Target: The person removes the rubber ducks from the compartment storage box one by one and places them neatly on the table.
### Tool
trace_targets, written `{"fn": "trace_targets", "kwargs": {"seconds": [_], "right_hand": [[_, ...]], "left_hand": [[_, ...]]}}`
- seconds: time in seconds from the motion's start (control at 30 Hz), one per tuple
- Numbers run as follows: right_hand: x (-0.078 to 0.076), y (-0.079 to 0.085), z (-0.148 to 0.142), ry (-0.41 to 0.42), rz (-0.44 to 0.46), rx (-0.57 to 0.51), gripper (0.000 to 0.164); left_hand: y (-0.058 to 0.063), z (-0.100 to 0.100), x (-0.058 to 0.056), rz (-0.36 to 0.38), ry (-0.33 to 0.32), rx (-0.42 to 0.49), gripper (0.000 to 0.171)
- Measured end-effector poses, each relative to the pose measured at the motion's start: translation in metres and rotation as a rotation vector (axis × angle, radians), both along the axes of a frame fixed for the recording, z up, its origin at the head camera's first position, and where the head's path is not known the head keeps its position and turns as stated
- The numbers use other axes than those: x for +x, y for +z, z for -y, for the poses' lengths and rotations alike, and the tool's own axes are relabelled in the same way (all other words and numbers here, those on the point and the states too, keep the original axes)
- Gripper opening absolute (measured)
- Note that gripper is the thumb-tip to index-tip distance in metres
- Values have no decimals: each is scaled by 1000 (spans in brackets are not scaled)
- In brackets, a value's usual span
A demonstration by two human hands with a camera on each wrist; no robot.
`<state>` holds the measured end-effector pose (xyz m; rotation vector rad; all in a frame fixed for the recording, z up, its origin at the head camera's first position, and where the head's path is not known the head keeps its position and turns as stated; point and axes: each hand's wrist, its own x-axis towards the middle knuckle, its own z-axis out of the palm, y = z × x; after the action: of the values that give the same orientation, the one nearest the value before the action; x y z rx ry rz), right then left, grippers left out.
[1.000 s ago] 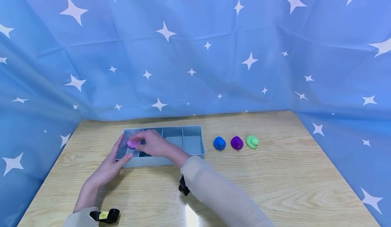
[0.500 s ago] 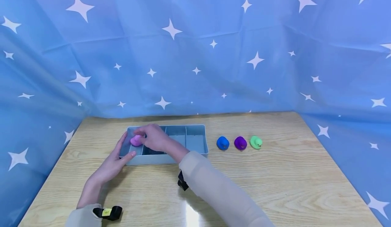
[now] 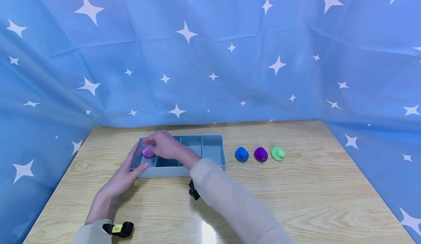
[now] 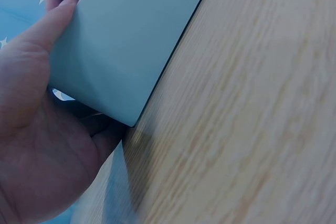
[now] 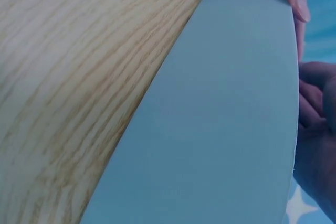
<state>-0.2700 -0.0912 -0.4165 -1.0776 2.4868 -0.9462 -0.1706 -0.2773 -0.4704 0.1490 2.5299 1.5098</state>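
Note:
A grey-blue divided box (image 3: 177, 172) lies on the table. My left hand (image 3: 120, 180) holds its left end, fingers along the side wall and thumb over the front rim; the left wrist view shows this hand (image 4: 37, 124) at the box's corner. Reaching over the front wall, my right hand (image 3: 167, 147) pinches a pink rubber duck (image 3: 148, 152) inside the leftmost compartment. Part of the duck is covered by the fingers. In the right wrist view the box wall (image 5: 210, 103) hides the duck and most of the right hand (image 5: 317, 114).
Right of the box, a blue rubber duck (image 3: 242, 154), a purple one (image 3: 261, 154) and a green one (image 3: 277, 153) stand in a row on the wooden table (image 3: 296, 200). Behind hangs a blue curtain (image 3: 210, 54) with white stars.
The head view has shifted slightly. My right hand has risen a little, and the pink duck has turned in the leftmost compartment. My left hand keeps its hold on the box.

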Motion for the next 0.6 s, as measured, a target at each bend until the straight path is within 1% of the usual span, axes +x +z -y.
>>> {"fn": "trace_targets", "kwargs": {"seconds": [0.23,0.4,0.6], "right_hand": [[-5,0,2,48,-80,79,37],[-5,-3,3,82,-130,125,37],[-3,-8,3,94,-155,126,34]], "left_hand": [[1,-1,-2,-6,0,5,89],[0,-1,-1,-1,9,-1,89],[0,0,-1,-6,9,7,89]]}}
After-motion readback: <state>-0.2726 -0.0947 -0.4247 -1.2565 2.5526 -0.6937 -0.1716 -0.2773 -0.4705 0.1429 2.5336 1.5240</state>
